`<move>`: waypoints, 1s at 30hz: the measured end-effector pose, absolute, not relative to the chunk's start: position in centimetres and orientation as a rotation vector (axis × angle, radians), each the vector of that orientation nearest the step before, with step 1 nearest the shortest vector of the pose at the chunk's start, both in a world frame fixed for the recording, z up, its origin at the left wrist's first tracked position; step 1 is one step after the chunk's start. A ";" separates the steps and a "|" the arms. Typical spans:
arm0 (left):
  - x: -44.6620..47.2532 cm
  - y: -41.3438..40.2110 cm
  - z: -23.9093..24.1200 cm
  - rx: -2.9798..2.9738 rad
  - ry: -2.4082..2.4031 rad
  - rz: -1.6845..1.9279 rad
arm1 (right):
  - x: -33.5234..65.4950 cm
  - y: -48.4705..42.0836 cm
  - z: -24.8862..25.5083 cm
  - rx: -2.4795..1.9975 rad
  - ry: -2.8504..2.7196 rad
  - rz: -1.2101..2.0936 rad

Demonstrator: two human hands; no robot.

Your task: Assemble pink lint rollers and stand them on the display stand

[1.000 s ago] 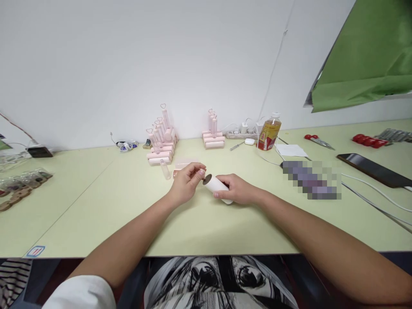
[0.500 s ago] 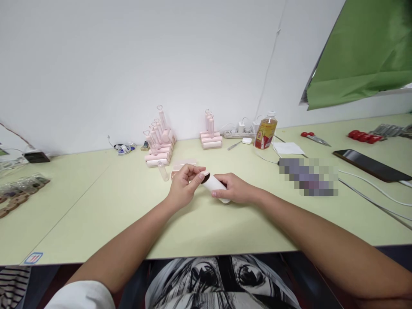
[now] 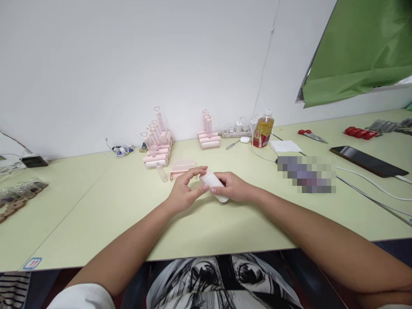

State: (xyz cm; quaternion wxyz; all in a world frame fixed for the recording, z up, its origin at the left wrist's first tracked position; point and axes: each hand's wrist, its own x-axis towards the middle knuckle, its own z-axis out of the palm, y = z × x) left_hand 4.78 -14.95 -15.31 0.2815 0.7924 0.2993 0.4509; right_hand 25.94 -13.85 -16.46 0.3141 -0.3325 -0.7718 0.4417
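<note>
My right hand (image 3: 233,188) is wrapped round a short white cylinder (image 3: 215,186) held tilted just above the pale green table (image 3: 96,206). A pink cap (image 3: 204,174) sits on the cylinder's upper end. My left hand (image 3: 185,191) is at that end, its thumb and fingers curled round the pink cap. A clear tube (image 3: 162,171) and a flat pink piece (image 3: 181,168) lie on the table just behind my hands.
Pink stacked parts (image 3: 157,143) and a smaller pink stack (image 3: 208,135) stand near the wall. A bottle (image 3: 263,129), power strip (image 3: 236,132), scissors (image 3: 310,135), paper (image 3: 286,146), a phone (image 3: 368,161) and cables lie to the right. Small brown items (image 3: 19,195) lie at far left.
The cylinder's dark open end is now covered by the pink cap. My left hand shifted from a pinch beside the end to fingers round it. The view drifted slightly right.
</note>
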 end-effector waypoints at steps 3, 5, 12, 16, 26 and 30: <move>4.6 -15.1 -15.3 2.283 0.847 1.283 | 25.9 -13.9 -16.4 -0.900 -2.007 1.138; 4.7 -15.3 -15.2 2.310 0.897 1.410 | 25.9 -13.9 -16.5 -0.904 -1.996 1.141; 3.5 -14.7 -13.8 2.580 0.865 1.213 | 26.0 -13.8 -16.5 -0.930 -1.978 1.098; 1.3 -12.6 -12.8 2.391 1.483 1.287 | 26.0 -13.9 -16.2 -0.973 -1.958 1.080; 2.6 -12.1 -15.1 2.623 2.032 0.273 | 25.9 -14.0 -16.1 -0.963 -1.980 1.039; 2.9 -12.2 -15.6 2.614 2.073 0.121 | 25.9 -14.1 -16.0 -0.967 -1.939 1.086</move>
